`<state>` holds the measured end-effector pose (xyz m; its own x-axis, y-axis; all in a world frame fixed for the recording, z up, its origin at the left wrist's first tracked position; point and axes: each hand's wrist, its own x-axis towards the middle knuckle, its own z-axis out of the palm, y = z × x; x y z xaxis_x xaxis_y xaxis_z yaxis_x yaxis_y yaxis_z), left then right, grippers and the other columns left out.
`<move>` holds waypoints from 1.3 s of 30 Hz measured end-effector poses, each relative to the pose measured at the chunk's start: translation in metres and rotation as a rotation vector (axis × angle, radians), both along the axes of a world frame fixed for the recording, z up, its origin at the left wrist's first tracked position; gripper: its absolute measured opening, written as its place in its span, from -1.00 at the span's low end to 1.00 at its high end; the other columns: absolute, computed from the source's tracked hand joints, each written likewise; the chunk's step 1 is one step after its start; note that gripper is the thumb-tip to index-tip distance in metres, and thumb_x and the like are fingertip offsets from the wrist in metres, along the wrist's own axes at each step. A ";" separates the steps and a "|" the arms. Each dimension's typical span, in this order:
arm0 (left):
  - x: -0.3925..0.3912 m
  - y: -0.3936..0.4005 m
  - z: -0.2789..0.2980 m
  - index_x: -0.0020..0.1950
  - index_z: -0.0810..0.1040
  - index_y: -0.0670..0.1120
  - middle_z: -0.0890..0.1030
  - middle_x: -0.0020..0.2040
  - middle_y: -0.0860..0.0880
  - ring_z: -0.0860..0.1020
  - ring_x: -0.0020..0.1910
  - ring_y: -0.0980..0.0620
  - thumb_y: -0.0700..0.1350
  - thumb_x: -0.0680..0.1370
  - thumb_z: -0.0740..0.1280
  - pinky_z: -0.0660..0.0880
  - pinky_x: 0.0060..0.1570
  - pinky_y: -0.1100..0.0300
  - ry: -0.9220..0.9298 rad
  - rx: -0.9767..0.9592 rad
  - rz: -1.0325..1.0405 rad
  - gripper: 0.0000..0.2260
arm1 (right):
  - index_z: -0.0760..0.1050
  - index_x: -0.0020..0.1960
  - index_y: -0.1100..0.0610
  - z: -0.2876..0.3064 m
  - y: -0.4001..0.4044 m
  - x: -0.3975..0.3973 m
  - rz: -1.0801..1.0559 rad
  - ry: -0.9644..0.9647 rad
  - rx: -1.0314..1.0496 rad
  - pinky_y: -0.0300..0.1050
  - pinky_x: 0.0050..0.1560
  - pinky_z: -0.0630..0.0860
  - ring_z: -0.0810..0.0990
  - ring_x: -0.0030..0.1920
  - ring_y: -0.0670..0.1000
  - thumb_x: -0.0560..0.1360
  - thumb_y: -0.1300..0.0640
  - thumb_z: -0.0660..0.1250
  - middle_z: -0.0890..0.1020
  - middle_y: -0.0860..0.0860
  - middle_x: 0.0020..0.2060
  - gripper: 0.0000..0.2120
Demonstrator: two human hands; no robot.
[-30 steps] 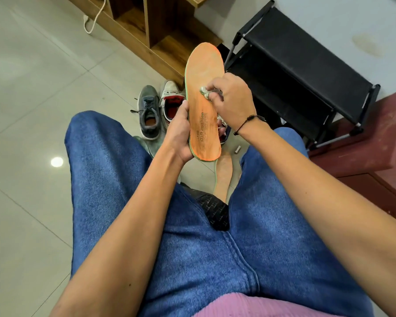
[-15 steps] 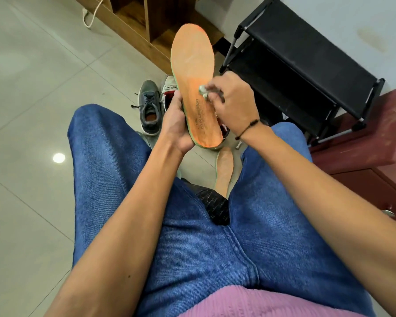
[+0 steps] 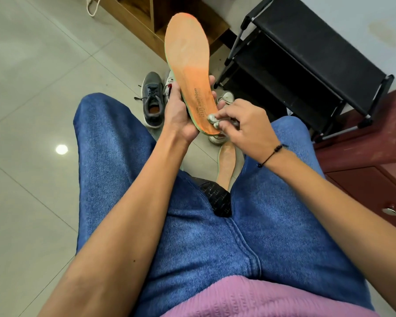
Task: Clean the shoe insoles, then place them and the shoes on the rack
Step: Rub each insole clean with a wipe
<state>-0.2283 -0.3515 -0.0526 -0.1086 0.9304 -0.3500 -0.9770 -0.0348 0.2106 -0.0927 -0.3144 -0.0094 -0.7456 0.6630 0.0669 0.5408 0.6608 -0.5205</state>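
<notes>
The insole [image 3: 189, 65] stands lengthwise, toe up toward the rack [image 3: 306, 65] (shelves bare). The left hand [image 3: 181, 110] grips its heel; the right hand [image 3: 242, 124] pinches a cloth [image 3: 213, 121] there.

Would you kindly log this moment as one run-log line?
step: wiping | left hand: holds orange insole | right hand: pinches wipe at heel | rack: no shoes visible

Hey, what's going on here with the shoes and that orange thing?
A seated person is cleaning a shoe insole. The left hand holds the orange insole upright by its lower half, while the right hand pinches a small grey wad against the heel end. A second insole lies on the floor between the knees. A grey shoe and white shoes sit on the floor; none is visible on the black rack.
</notes>
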 end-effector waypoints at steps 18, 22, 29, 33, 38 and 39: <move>0.013 0.006 0.003 0.15 0.50 -0.28 0.56 -0.01 -0.18 0.60 -0.09 -0.06 0.22 0.62 -0.02 0.56 0.00 0.13 -0.108 -0.021 0.052 -0.40 | 0.60 -0.09 0.23 0.008 -0.005 -0.050 -0.059 0.095 0.052 -0.11 0.00 0.46 0.58 -0.07 0.09 0.39 0.21 0.34 0.65 0.11 -0.12 -0.87; 0.010 0.002 0.007 0.14 0.48 -0.27 0.57 -0.02 -0.18 0.60 -0.13 -0.05 0.22 0.62 -0.04 0.57 -0.02 0.14 -0.079 -0.002 0.030 -0.41 | 0.60 -0.08 0.21 0.011 -0.004 -0.050 0.012 0.055 0.058 -0.07 -0.01 0.45 0.58 -0.07 0.11 0.37 0.17 0.30 0.63 0.12 -0.13 -0.81; 0.001 -0.001 0.002 0.16 0.49 -0.19 0.54 0.03 -0.10 0.47 -0.19 0.00 0.26 0.60 -0.12 0.54 -0.25 0.17 -0.077 0.008 0.028 -0.38 | 0.59 -0.08 0.21 0.009 -0.014 -0.006 0.152 -0.060 0.054 -0.17 -0.12 0.40 0.52 -0.16 0.02 0.38 0.18 0.30 0.57 0.09 -0.22 -0.82; 0.004 0.002 -0.002 0.19 0.48 -0.17 0.55 0.05 -0.10 0.48 -0.14 -0.03 0.26 0.60 -0.14 0.54 -0.11 0.10 -0.036 -0.018 0.019 -0.38 | 0.56 -0.07 0.22 0.008 0.008 -0.016 0.008 -0.119 0.138 0.02 -0.10 0.49 0.55 -0.10 0.15 0.40 0.14 0.28 0.58 0.13 -0.16 -0.81; 0.007 0.002 -0.001 0.07 0.54 -0.22 0.62 -0.08 -0.14 0.56 -0.20 -0.04 0.25 0.62 -0.11 0.59 -0.19 0.15 -0.014 -0.082 0.013 -0.36 | 0.53 -0.11 0.25 0.001 -0.013 -0.025 0.032 -0.049 0.147 0.02 -0.07 0.47 0.56 -0.12 0.13 0.43 0.20 0.32 0.60 0.15 -0.17 -0.89; 0.009 0.002 -0.001 0.07 0.54 -0.22 0.62 -0.08 -0.15 0.60 -0.20 -0.05 0.24 0.62 -0.10 0.60 -0.18 0.15 -0.007 -0.088 0.010 -0.37 | 0.53 -0.10 0.25 0.001 -0.013 -0.027 0.035 -0.040 0.147 0.02 -0.08 0.47 0.56 -0.13 0.14 0.43 0.20 0.31 0.60 0.15 -0.17 -0.88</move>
